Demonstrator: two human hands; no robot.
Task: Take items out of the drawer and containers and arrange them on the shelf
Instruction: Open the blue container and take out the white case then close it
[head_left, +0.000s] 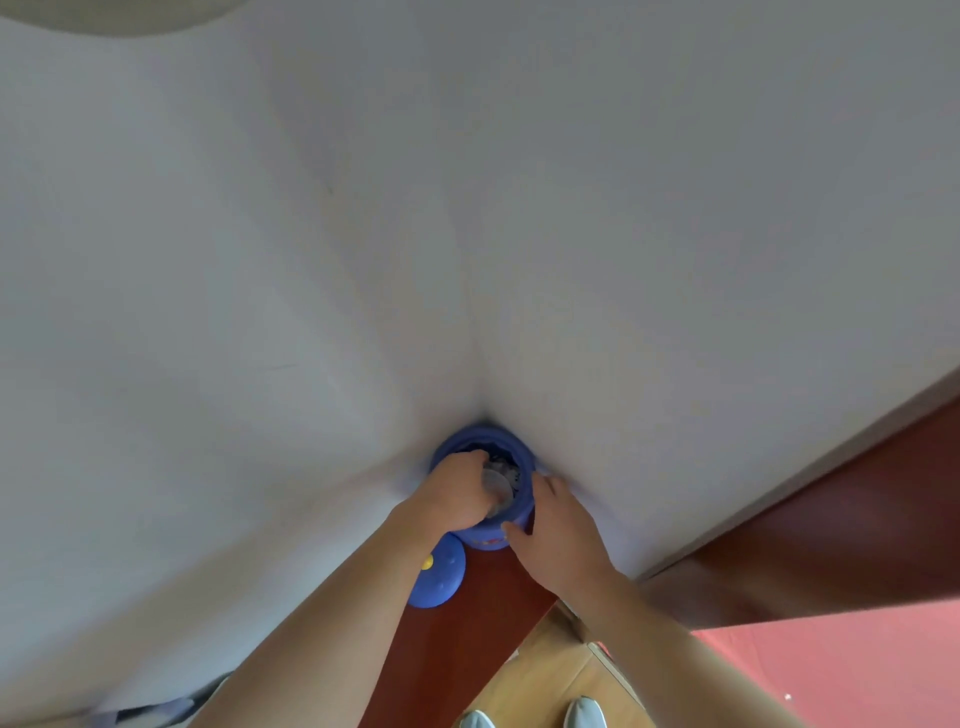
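A blue container (479, 539), standing on the bench (493, 597) in the wall corner, is being clasped by the right grip (558, 540). Inside it, a greyish item (496, 480), possibly clear plastic, is being grasped by the left grip (457, 491).

— Is there any writing to read here?
— None that I can make out. The round blue plastic container (470, 536) has a small patch of coloured marks low on its side, too blurred to tell letters from pattern.
— And the round blue lid (441, 577) with the yellow knob, beside it?
— Plain blue with faint speckles. I can read no word, brand or number on it.
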